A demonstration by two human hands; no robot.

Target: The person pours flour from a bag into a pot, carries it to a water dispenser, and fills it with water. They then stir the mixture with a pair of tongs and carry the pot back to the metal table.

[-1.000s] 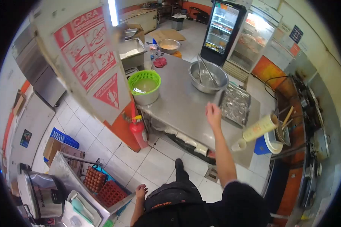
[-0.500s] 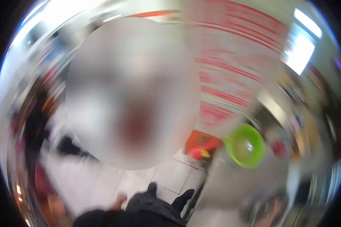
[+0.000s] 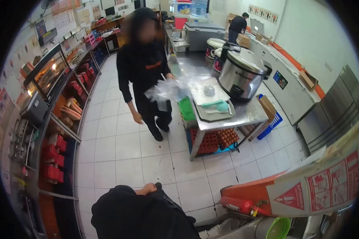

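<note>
My left hand [image 3: 149, 188] is low in front of my black-clothed body, beside my leg and above the white tiled floor [image 3: 127, 163]. Its fingers look curled together; whatever they hold, if anything, is too small to make out. My right hand is out of view. At lower right, a green basket [image 3: 278, 228] stands by metal containers [image 3: 229, 225], near a red fire extinguisher [image 3: 238, 204].
A co-worker in black [image 3: 145, 67] stands ahead, one hand near clear plastic bags [image 3: 167, 91]. A steel table [image 3: 249, 115] bears a large cooker [image 3: 243, 75] and trays. Egg trays [image 3: 227, 138] sit below. Shelving [image 3: 73, 155] lines the left; another person [image 3: 237, 24] is far back.
The view has swung left, bringing the co-worker and steel table into sight. The green basket now sits lower right. My right hand, earlier blurred over a basin, has left the view.
</note>
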